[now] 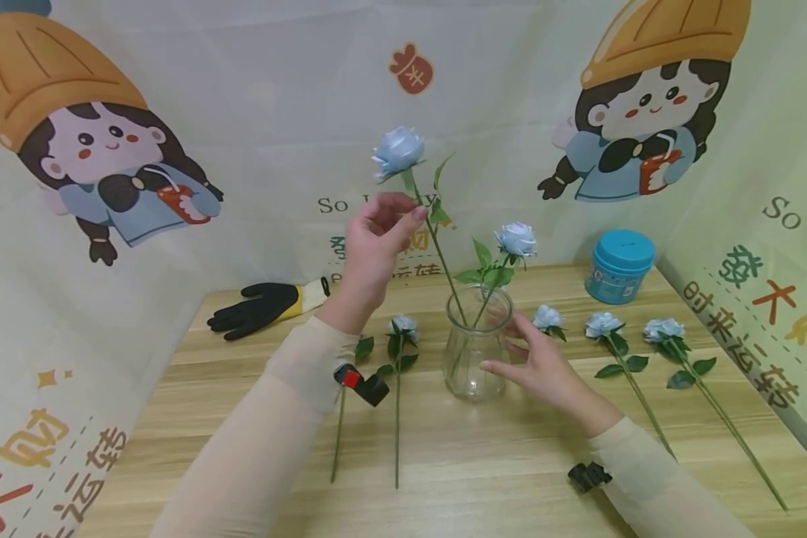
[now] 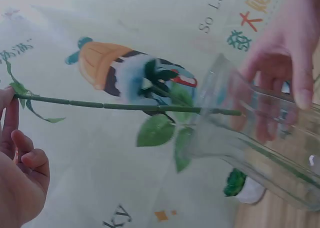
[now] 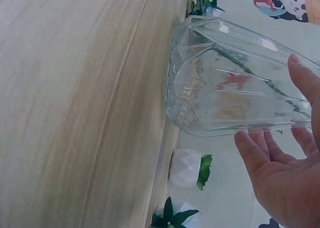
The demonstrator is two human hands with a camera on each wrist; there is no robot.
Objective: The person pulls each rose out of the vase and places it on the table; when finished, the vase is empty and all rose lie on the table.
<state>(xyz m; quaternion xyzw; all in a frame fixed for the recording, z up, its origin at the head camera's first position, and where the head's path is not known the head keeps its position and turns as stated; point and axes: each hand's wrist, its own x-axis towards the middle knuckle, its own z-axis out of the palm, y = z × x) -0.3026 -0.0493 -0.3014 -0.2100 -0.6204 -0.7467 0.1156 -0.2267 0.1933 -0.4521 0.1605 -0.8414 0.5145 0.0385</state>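
Note:
My left hand (image 1: 379, 250) pinches the upper stem of a pale blue rose (image 1: 400, 149) between thumb and fingertips. That stem (image 2: 130, 107) slants down through the mouth of a clear glass vase (image 1: 474, 366), its lower end inside. A second blue rose (image 1: 516, 239) stands in the vase, leaning right, its leaves above the rim. My right hand (image 1: 538, 366) holds the vase from the right side, thumb (image 3: 302, 75) on the near face and fingers (image 3: 252, 150) behind the glass. The vase is upright on the wooden table.
Two roses (image 1: 403, 329) lie left of the vase, and several more, including one (image 1: 664, 330), lie to the right. A black and yellow glove (image 1: 258, 308) is at the back left, a blue tub (image 1: 620, 267) at the back right. A small white pot (image 3: 186, 168) holds a green plant.

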